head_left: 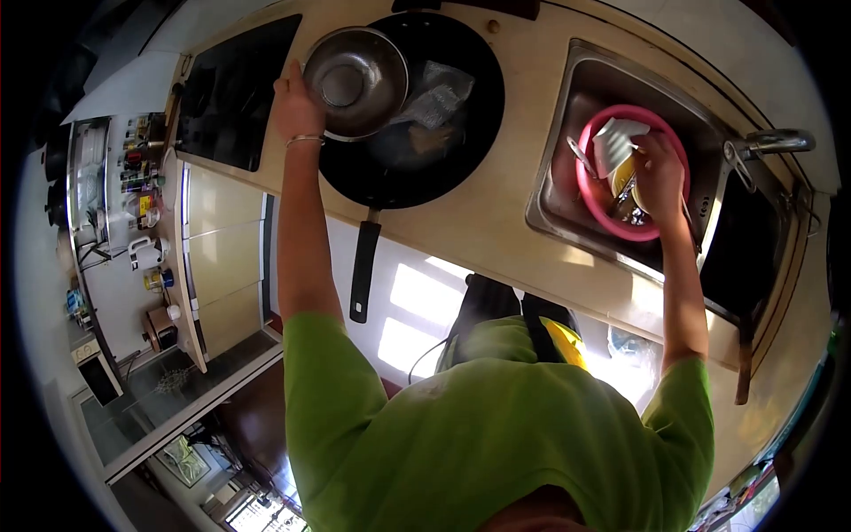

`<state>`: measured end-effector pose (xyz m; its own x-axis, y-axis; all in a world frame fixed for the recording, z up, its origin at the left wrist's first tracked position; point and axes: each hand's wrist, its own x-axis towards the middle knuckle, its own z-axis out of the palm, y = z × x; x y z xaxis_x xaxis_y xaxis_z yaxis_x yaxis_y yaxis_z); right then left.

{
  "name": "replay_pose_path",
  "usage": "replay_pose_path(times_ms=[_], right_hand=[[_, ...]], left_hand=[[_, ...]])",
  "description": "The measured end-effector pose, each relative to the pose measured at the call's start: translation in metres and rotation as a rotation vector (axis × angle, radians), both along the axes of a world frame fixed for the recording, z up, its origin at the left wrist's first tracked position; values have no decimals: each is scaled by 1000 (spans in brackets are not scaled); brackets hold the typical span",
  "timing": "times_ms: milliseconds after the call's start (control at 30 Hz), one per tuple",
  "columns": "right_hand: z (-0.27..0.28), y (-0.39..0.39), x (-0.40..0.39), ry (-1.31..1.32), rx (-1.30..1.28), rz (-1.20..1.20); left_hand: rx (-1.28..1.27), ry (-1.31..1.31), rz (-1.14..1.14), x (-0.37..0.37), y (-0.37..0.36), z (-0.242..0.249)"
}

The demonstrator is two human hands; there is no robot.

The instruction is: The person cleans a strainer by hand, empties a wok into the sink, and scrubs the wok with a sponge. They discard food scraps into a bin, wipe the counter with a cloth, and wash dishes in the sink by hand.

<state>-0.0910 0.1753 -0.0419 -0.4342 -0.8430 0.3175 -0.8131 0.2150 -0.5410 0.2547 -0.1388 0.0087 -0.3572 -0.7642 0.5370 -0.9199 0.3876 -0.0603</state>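
Observation:
My left hand [299, 106] grips the rim of a round metal bowl [362, 84] from the left. The bowl is over the left part of a large black wok [355, 177], whose handle points towards me. Inside the wok lie a crumpled clear plastic bag [441, 93] and a brownish piece I cannot make out. Over at the sink, my right hand [660, 175] reaches into a pink basin [589, 208], fingers curled beside a pale, whitish piece [614, 144]. Under it are a yellow dish and shiny metal utensils, partly hidden. A spoon handle [581, 155] leans on the basin's left rim.
The basin stands in a steel sink [554, 191] with a tap [780, 142] on its right. Left of the wok is a black cooktop [238, 93]. A knife-like wooden handle [743, 368] juts over the counter's front edge. Jars [142, 173] line a shelf at far left.

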Motion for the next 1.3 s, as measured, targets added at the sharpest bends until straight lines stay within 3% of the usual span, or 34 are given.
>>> replay_pose_path(times_ms=[100,200,267,400,467,567,600,667,733,800,867,1000,1067,1100,1200,1233,1267,1300], right_hand=[[29,-68,80,-69,-62,500],[6,-136,147,121,203,679],[2,-171,177,198,543,694],[-25,-207,189,312,491,542],[5,-210,173,5,563,479],[17,-203,157,-15,521,597],[15,-207,152,-8,526,592],[5,-222,144,170,328,352],[-16,-229,146,269,329,297],[-29,-240,141,185,478,256],[-27,-249,127,-85,251,315],[42,-245,146,-350,7,291],[49,-249,164,-438,-159,263],[43,-254,172,-617,-154,230],[32,-249,194,-333,112,173],[22,-248,198,-234,251,254],[12,-245,202,-237,249,249],[9,-238,208,-53,226,400]], left_hand=[[89,-119,-81,-6,1,17],[146,-209,-130,-4,-5,28],[191,-221,-132,2,-10,32],[306,-171,-237,16,-22,28],[363,-106,-273,22,-28,21],[407,-99,-269,19,-29,24],[408,-90,-274,16,-31,25],[415,-125,-273,12,-32,25],[446,-164,-258,5,-29,32],[472,-203,-246,2,-34,33],[455,-174,-284,3,-38,26],[509,-172,-304,-8,-42,29],[520,-150,-336,-15,-46,27],[520,-150,-341,-17,-47,25],[569,-130,-314,-22,-47,23],[593,-112,-309,-22,-44,25],[617,-94,-304,-22,-41,28],[614,-96,-307,-22,-41,27]])
